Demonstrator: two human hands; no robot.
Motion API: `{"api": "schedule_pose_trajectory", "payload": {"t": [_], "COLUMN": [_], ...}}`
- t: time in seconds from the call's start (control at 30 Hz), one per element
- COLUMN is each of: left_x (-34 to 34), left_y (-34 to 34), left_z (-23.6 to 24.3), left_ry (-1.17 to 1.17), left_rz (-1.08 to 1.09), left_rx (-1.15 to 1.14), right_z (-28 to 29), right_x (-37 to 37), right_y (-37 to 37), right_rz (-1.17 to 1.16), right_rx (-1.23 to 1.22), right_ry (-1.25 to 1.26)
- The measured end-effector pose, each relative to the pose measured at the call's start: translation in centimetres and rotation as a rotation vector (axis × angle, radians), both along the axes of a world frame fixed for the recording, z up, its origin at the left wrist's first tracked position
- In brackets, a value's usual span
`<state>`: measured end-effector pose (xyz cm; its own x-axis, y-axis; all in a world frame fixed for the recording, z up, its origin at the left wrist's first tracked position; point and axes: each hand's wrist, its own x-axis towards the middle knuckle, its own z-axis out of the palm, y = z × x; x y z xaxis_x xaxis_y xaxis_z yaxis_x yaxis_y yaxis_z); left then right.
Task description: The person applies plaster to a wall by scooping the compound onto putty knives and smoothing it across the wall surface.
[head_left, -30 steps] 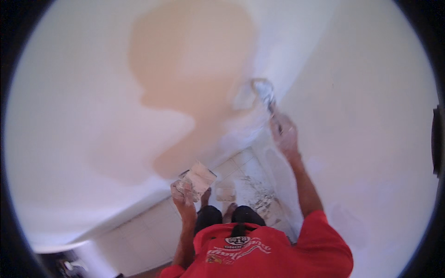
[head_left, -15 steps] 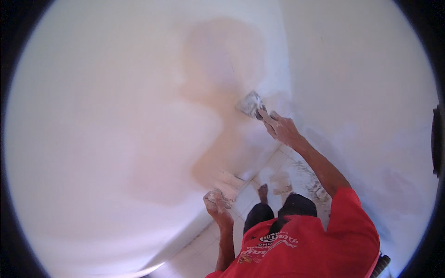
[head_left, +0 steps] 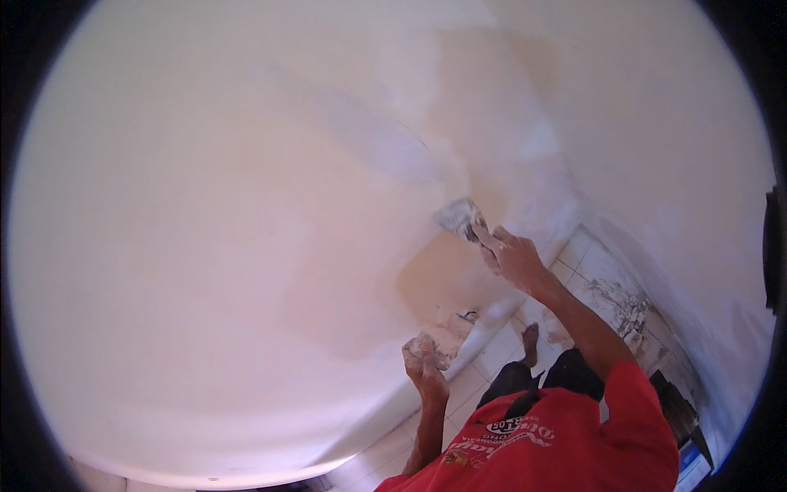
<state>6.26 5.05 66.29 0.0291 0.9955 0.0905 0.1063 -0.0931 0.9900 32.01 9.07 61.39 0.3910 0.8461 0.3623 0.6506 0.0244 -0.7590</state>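
My right hand [head_left: 512,258] grips a putty knife [head_left: 461,217] whose pale-smeared metal blade rests against the wall [head_left: 205,205], where a smooth lavender-tinted streak runs up and left from it. Lower down, my left hand [head_left: 422,361] holds a wide putty-smeared blade [head_left: 451,336] carrying pale filler, just out from the wall. Both hands are coated with whitish residue.
A second wall [head_left: 680,148] meets the first in a corner on the right. Below are a tiled floor [head_left: 574,254] with a patch of spattered debris [head_left: 627,312], my bare foot [head_left: 529,344], and some dark and blue objects [head_left: 680,410] at the lower right.
My right hand and knife have moved down along the wall, out of the corner, leaving a streak. The view has turned, so both hands appear farther right and my left hand lower.
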Motion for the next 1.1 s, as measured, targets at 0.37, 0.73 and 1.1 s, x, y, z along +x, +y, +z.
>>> {"api": "schedule_pose_trajectory", "payload": {"t": [0.37,0.73,1.1], "left_x": [-1.5,-0.7,0.7], "left_y": [0.3,4.2,4.7], "left_z": [-1.8,1.8,3.1], "left_ry": [-0.017,-0.320,-0.644], "left_rz": [-0.062,-0.321,-0.627], "left_rx": [-0.018,-0.328,-0.556], "right_z": [-0.4,1.4,4.9], "right_x": [-0.8,-0.3,-7.0], "right_y": [0.1,-12.0,-16.1], "right_rz": [-0.062,0.507,0.032], "right_rx": [0.010,-0.062,0.032], "right_ry": [-0.083,1.101,0.193]}}
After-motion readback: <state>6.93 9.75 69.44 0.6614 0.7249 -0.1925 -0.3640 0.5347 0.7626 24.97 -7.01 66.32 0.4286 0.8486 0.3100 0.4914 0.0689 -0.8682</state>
